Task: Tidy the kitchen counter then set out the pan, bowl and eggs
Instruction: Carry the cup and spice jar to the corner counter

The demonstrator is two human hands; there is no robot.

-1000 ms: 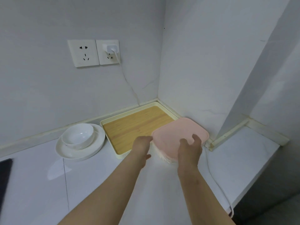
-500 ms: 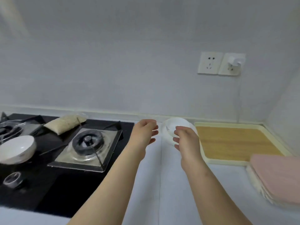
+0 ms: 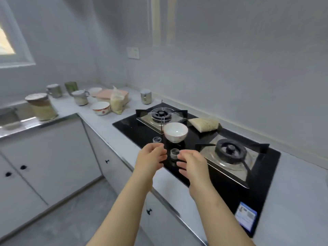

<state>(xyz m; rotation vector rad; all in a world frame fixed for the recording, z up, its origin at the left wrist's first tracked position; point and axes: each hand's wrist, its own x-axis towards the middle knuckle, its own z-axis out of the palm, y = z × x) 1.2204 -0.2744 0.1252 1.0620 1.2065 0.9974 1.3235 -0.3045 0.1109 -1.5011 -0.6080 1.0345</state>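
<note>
While reaching over the stove, take the scene from the big things down. Long white tabletop [image 3: 113,129], running from the sink [image 3: 8,118] corner to the near edge, with a black glass hob [image 3: 134,127] set into it and two burners [image 3: 229,150] on steel plates.

Far end crowded:
- a big lidded jar [image 3: 41,106] filled with something pale, too blurred to name
- a pink board [image 3: 106,94], lying flat
- an upright bag [image 3: 116,102] of yellowish grains, standing just beside the board
- a flat bag [image 3: 204,123] of pale grains, lying on the hob at the wall side between the burners
- two mugs [image 3: 80,97] and a small tin [image 3: 145,96], contents hidden
- a patterned bowl [image 3: 101,107], inside not visible from this angle

White bowl [image 3: 175,132]: upright on the glass between the burners, just beyond both hands, seemingly empty. Two small knobs [image 3: 174,153] just in front of it.

Left hand [image 3: 150,158] and right hand [image 3: 192,163]: side by side over the hob's front edge, fingers [image 3: 160,151] loosely curled and apart, gripping nothing. Contact between the right fingertips and the nearer knob: impossible to tell.

Probably the tidying stage, with the white bowl as the thing to clear off the glass. Pass both hands over the knobs without nudging them. Cup the bowl low on both sides. Lift straight up, clear of the far burner's wire support close beside it, then set it down level on bare tabletop. No pan or eggs anywhere in view.
</note>
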